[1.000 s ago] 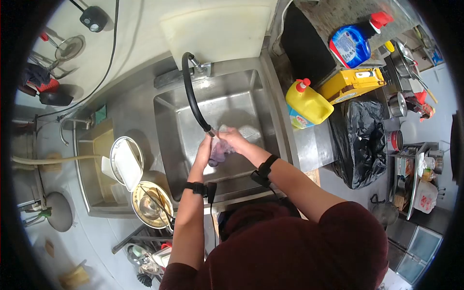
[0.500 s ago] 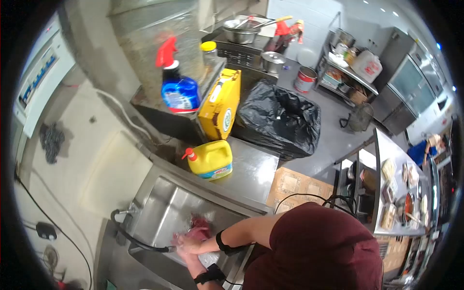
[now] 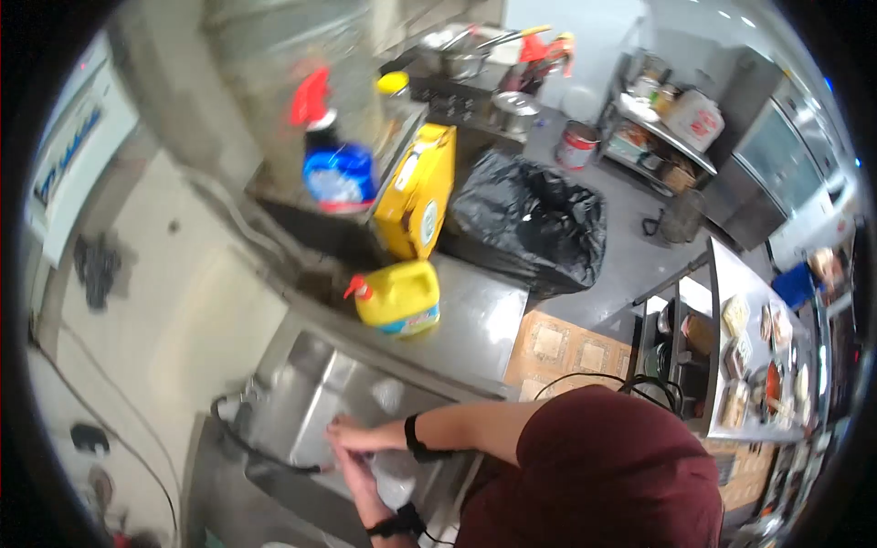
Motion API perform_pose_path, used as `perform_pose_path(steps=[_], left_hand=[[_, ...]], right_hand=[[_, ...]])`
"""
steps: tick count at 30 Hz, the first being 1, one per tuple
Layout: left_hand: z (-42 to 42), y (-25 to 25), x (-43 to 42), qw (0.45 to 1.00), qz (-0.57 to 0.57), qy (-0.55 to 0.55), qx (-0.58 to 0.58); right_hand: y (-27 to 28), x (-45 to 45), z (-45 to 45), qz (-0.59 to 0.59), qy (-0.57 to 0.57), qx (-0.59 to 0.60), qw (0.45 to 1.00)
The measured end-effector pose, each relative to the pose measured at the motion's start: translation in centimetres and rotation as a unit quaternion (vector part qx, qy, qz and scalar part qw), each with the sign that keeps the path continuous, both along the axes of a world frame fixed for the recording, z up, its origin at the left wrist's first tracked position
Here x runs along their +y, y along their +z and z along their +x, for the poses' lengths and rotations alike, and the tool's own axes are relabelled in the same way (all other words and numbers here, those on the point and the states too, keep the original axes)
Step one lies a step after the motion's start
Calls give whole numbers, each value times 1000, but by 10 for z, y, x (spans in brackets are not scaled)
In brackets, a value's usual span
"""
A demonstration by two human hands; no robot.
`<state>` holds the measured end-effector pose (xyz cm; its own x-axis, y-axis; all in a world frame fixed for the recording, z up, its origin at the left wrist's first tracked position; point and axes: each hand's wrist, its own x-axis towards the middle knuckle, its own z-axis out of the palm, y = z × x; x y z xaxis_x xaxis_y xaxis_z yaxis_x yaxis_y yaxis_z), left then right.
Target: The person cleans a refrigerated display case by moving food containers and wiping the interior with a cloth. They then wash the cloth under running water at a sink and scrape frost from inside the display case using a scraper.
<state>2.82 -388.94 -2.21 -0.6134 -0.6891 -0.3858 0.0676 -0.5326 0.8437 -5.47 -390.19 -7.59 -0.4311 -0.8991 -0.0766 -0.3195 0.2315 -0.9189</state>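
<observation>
At seven o'clock in the view, over the steel sink (image 3: 320,402), holding right hand (image 3: 361,439) and left hand (image 3: 353,465) together, touching. Bending the fingers (image 3: 340,426) of the right hand against the left, overlapping and blurred: cannot tell whether either hand closes on anything between. Wearing a black wristband (image 3: 417,438) on each arm and a dark red shirt (image 3: 612,457). Working close to the black faucet hose (image 3: 260,456), with its end just beside the left hand at eight o'clock. From the hands, looking toward one o'clock across a pale patch (image 3: 387,394), too blurred to name, onto a yellow bottle (image 3: 406,294) with red pump, standing on the steel worktop (image 3: 484,310). Beyond that, facing a yellow box (image 3: 417,196) and, toward twelve o'clock, a blue spray bottle (image 3: 340,175).
</observation>
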Motion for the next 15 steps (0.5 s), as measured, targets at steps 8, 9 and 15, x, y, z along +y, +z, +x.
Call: perform_pose_path(steps=[8,9,15], left_hand=[[38,27,0,959,183,218,9],[43,35,-6,947,218,235,26],[80,38,-17,910,240,307,142]], right_hand=[[88,51,-20,72,313,-355,878],[59,52,-11,26,326,-307,894],[-24,39,5,152,292,-259,908]])
